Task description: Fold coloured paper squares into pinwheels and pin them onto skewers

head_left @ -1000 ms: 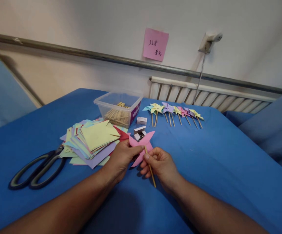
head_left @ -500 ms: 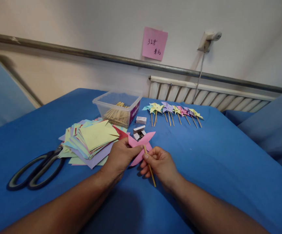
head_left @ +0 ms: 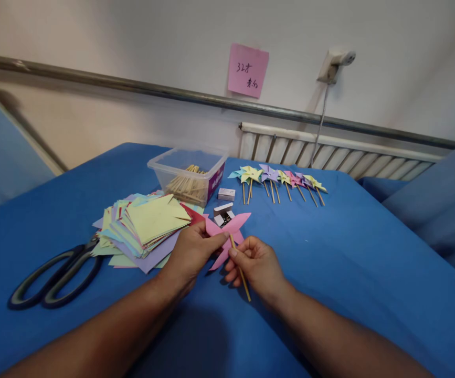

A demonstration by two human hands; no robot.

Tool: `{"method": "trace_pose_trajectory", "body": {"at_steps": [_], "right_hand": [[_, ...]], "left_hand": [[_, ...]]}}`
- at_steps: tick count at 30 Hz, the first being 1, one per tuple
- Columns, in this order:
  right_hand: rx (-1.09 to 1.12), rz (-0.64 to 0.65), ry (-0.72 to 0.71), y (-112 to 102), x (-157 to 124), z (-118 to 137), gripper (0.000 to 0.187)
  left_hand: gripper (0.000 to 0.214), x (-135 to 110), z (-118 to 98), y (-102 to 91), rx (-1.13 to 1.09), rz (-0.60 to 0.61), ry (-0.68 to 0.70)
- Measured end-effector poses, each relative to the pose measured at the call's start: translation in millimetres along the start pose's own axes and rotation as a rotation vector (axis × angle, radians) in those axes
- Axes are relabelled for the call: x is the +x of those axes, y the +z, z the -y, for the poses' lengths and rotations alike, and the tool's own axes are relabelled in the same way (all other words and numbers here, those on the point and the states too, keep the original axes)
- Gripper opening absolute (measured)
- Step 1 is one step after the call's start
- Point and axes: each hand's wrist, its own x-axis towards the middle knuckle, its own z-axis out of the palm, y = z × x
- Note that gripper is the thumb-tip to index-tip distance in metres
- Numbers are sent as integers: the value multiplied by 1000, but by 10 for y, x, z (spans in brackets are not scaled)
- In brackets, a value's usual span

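A pink paper pinwheel (head_left: pixel 233 226) is held over the blue-covered table, its blades fanned out. My left hand (head_left: pixel 193 247) pinches it near the centre, thumb on top and fingers behind the paper. A thin wooden stick (head_left: pixel 244 283) slants down from the pinwheel's middle. My right hand (head_left: pixel 256 262) is closed round the stick's upper part between thumb and fingers. Whether the stick is fastened to the paper is hidden by the left thumb. Just behind the pinwheel stands a small opened box (head_left: pixel 223 208) with dark pins inside.
Left of my hands lies a pile of coloured paper sheets (head_left: pixel 152 223), with large scissors (head_left: pixel 57 281) beside it. A clear plastic tub (head_left: pixel 160 169) of sticks stands behind. Several pinwheels (head_left: pixel 269 174) lie in a row at the back, near a small closed box (head_left: pixel 226 194).
The left thumb has moved very slightly toward the left and up along with the stick's top. Both hands keep their hold; the whole view has shifted a little.
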Motion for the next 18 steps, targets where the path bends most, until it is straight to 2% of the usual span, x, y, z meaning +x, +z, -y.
{"method": "trace_pose_trajectory", "body": {"at_steps": [6,18], "right_hand": [[1,-4,1,25,-11,0,48],[-8,-21,-18,49,0,-18,46]], "left_hand": [[26,-5,-35,-17,30,24,8],[29,-8,-49,-26,28,-6,-26]]}}
